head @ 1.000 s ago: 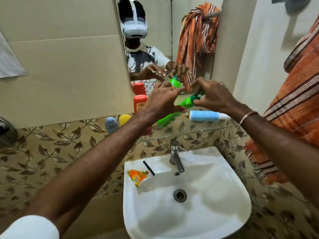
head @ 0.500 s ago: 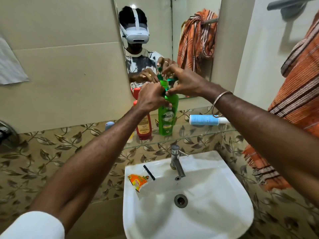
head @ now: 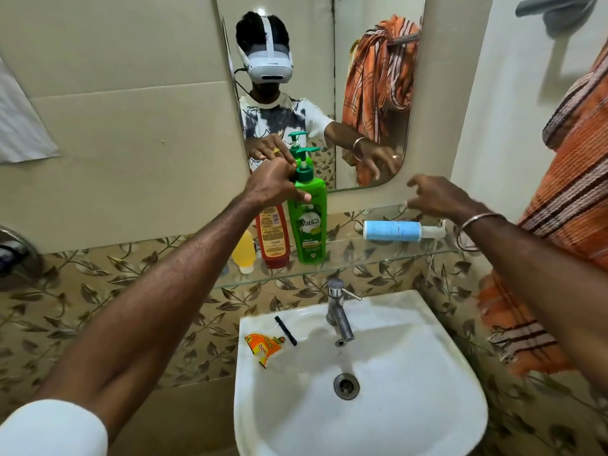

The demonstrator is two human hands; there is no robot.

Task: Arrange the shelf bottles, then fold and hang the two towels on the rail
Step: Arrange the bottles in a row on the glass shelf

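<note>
Sink (head: 444, 422) nearest, a wrapper (head: 263, 348) on its rim, not my concern. On the glass shelf (head: 378, 258) my left hand (head: 273, 185) grips the green bottle (head: 309, 225) at the shoulder to steady it upright, touching the red bottle (head: 272, 238). Right hand (head: 437, 199) empty, fingers loose, above the blue bottle (head: 393, 230), which lies flat: likely next. Orange towel (head: 566, 205) hangs bunched, far right.
</note>
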